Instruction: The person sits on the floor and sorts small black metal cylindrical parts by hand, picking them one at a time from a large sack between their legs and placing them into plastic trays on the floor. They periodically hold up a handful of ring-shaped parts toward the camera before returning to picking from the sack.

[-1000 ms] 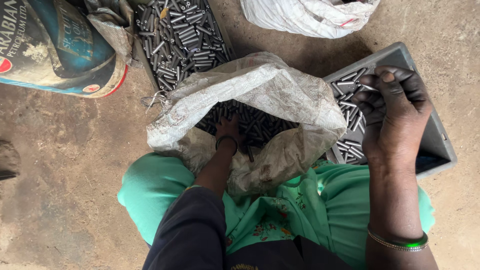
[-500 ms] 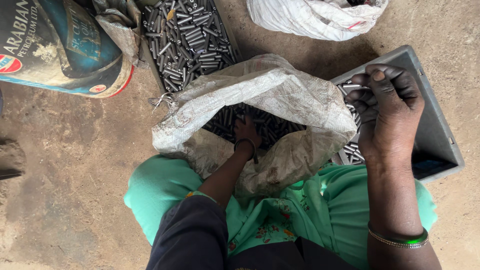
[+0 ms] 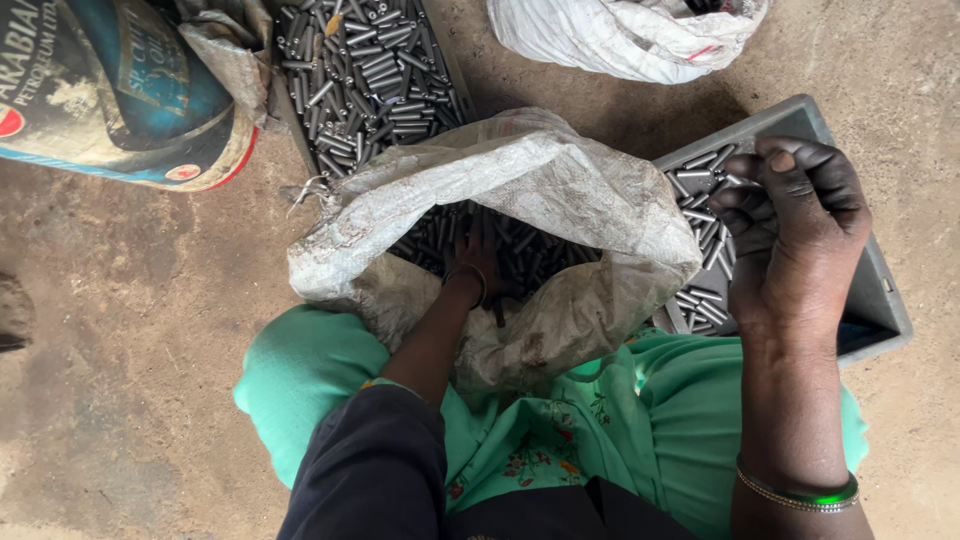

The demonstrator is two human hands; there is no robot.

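Note:
A white woven sack [image 3: 540,170] stands open between my knees, full of small grey metal pins [image 3: 530,250]. My left hand [image 3: 478,262] reaches down into it, its fingers dug in among the pins and partly hidden in the dark. My right hand [image 3: 795,225] is raised over a grey plastic tray [image 3: 885,305] at the right. Its fingers are curled around a few pins, one showing at the fingertips. More pins [image 3: 700,195] lie in the tray below it. A green bangle [image 3: 800,495] is on my right wrist.
Another tray of pins [image 3: 365,70] lies beyond the sack. A blue drum [image 3: 110,90] lies on its side at the upper left, and a second white sack [image 3: 625,35] sits at the top. The ground is bare concrete. My green garment [image 3: 320,370] covers my knees.
My right hand has curled tighter and stays over the grey tray. My left hand has shifted slightly inside the sack. The view has drifted a little.

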